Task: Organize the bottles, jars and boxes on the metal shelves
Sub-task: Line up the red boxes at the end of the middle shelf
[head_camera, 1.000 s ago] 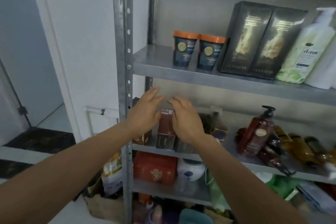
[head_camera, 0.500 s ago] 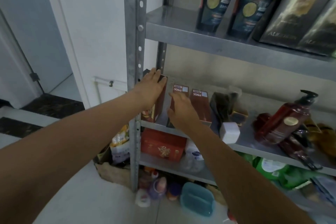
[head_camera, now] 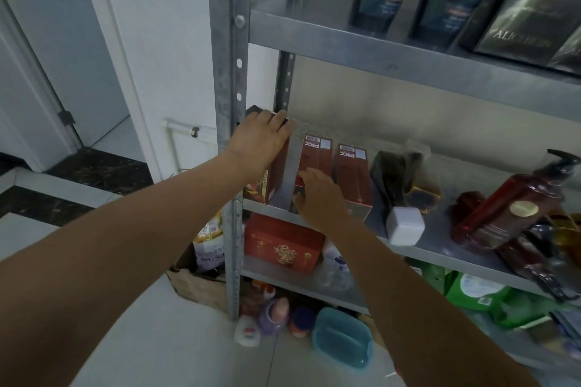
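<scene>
Two bare forearms reach up from the bottom of the view to the middle tier of a grey metal shelf unit (head_camera: pixel 440 242). The right hand (head_camera: pixel 317 195), nearer, has bent fingers against the front of a tall red-brown carton (head_camera: pixel 314 154); whether it pinches the carton cannot be told. A matching second carton (head_camera: pixel 352 173) stands just beside it. Further in, the left hand (head_camera: pixel 261 138) lies spread over the top of a taller dark red box (head_camera: pixel 278 173) standing against the perforated steel upright (head_camera: pixel 228 72). The boxes are narrow and upright, so a sideways push would likely tip one into its neighbour and knock the small white cube-shaped container (head_camera: pixel 404 226) off the front edge.
</scene>
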